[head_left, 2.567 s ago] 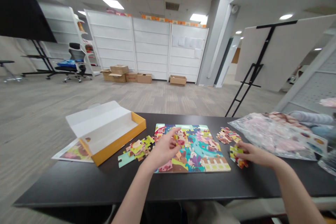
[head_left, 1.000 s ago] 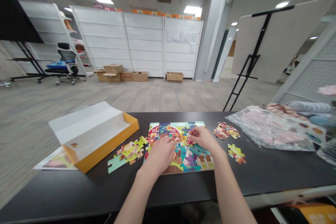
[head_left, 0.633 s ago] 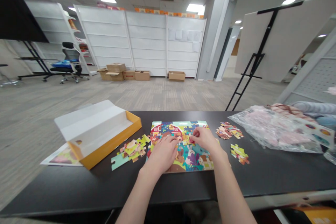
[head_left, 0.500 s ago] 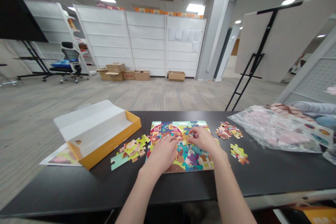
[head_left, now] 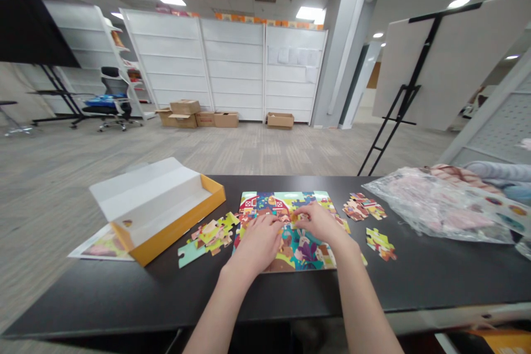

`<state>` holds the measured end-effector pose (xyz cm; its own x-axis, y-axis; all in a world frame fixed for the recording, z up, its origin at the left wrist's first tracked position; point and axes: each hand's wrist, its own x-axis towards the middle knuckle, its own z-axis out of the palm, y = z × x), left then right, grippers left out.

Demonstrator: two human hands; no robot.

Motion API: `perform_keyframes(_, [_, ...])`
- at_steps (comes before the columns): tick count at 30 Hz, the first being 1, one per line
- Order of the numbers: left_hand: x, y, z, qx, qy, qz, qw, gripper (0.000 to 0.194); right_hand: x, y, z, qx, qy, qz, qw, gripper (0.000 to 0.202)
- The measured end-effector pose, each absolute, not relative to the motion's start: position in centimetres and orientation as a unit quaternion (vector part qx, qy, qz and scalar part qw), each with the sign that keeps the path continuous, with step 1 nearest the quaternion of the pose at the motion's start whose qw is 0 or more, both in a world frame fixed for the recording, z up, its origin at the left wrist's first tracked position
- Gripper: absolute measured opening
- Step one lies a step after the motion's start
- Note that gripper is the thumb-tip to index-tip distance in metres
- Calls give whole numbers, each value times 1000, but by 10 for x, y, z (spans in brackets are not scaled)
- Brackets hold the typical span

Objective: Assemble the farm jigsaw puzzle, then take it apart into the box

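Observation:
A colourful jigsaw puzzle (head_left: 307,249) with barns, animals and a purple plant lies mid-table, partly covered by both hands. My left hand (head_left: 260,238) rests on its left half, fingers stretched out and palm down. On the right half, my right hand (head_left: 316,221) has its fingers curled and pinched on a puzzle piece (head_left: 299,217), mostly hidden under the fingers. Left of the puzzle is a heap of loose pieces (head_left: 213,234). Two groups lie to the right: a brown and red one (head_left: 362,206) and a green one (head_left: 380,243).
An open yellow box (head_left: 178,228) with a white inside stands at the left, on a printed sheet (head_left: 102,244). Clear plastic bags with pink contents (head_left: 431,202) lie at the right. Beyond the black table (head_left: 166,293) are cardboard boxes (head_left: 185,113) and white shelves.
My right hand's fingers have shifted slightly and come down closer to the puzzle. My left hand stays in place. The whole view has moved a little.

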<state>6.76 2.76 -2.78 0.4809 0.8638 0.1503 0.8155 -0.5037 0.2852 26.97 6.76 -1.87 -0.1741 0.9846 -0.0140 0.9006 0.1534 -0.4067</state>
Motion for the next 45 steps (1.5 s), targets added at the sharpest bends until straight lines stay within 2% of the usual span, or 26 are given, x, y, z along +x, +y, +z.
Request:
perform_keyframes(5, [67,28,-30,858,484,150,88,31,290,66,-16,-615,-754,136,185,34])
perform_keyframes(8, [67,30,-33,859,481,152,86,31,318,61,-7,-665,-700,82,247,31])
perform_keyframes(11, [67,30,-32,861,483,142,80,31,348,54,-4,-712,-648,51,268,28])
perform_keyframes(17, [68,28,-30,865,482,124,70,32,378,48,-26,-732,-639,104,211,23])
perform_keyframes(22, [68,27,-29,861,488,123,74,33,381,56,-36,-716,-671,117,153,32])
perform_keyframes(25, [69,26,-27,860,489,120,81,31,386,60,-40,-710,-678,129,137,26])
perform_keyframes(45, [65,26,-28,861,482,140,80,34,377,63,-42,-708,-678,108,164,29])
